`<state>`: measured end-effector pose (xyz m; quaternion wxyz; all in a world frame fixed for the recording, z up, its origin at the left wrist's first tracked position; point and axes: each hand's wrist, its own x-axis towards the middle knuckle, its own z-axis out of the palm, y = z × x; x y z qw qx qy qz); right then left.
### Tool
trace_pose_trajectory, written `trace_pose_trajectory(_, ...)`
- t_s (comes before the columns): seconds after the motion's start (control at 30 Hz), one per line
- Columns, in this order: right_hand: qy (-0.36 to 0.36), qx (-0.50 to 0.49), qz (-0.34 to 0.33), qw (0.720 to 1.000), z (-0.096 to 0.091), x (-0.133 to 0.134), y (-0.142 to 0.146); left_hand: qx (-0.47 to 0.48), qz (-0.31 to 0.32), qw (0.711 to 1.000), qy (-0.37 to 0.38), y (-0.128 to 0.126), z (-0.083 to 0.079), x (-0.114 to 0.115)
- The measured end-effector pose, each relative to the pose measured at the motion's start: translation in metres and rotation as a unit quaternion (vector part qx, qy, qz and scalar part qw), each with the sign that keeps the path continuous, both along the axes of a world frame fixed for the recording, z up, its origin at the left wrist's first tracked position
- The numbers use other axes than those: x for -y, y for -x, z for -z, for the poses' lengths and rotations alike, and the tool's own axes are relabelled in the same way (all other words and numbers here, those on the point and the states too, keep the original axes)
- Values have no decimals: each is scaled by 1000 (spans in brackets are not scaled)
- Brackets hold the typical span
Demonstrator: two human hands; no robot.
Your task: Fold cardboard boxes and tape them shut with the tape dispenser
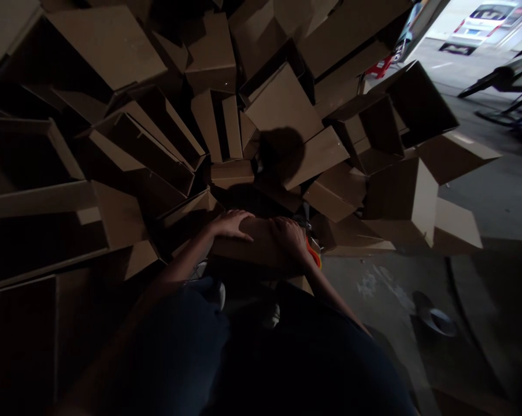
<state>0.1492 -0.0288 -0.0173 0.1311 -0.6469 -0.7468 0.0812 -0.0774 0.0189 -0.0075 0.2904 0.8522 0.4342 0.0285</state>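
Observation:
Between my knees and the heap lies a brown cardboard box (261,245), in deep shade. My left hand (233,224) lies on its left part, fingers stretched out over the top and thumb apart. On the right part rests my right hand (290,236), its fingers laid flat toward the far edge. Close beside my right wrist shows an orange ring-shaped thing (314,253), partly hidden by the wrist. A dark object with a metallic glint (306,219) sits just past that hand; its kind is unclear.
Many open cardboard boxes (282,101) are piled ahead and on the left, at all angles. A larger open carton (39,199) stands at left. On the concrete floor (386,289) at right lies a pale ring (441,322). Outside are a white van (481,26) and a two-wheeler (503,81).

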Motion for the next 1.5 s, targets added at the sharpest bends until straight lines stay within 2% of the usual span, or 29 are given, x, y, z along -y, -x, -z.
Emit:
trace_pose_trajectory(0.13,2,2,1,1000,-1,0,1,23,-145,985,-88,14,15,15)
trace_pose_trajectory(0.2,2,5,-1,1000,0,-1,1,17,-207,974,-86,25,20,20)
trace_pose_trajectory(0.27,3,5,2,1000,0,-1,1,25,-232,971,-52,35,23,22)
trace_pose_trajectory(0.5,-4,5,-1,1000,2,0,-1,105,-170,975,100,54,22,24)
trace_pose_trajectory(0.63,-7,7,-2,1000,3,-1,-1,190,-149,958,153,63,25,25)
trace_pose_trajectory(0.73,-3,2,0,1000,2,-1,0,216,-156,952,151,65,28,23)
trace_pose_trajectory(0.87,-2,5,1,1000,1,-1,0,204,-176,950,156,61,30,21)
trace_pose_trajectory(1.0,-4,5,-3,1000,1,0,-1,224,-170,941,190,62,29,20)
trace_pose_trajectory(1.27,4,3,4,1000,0,0,1,254,-158,937,181,69,28,15)
trace_pose_trajectory(1.5,20,0,11,1000,-3,2,1,273,-141,931,198,78,36,8)
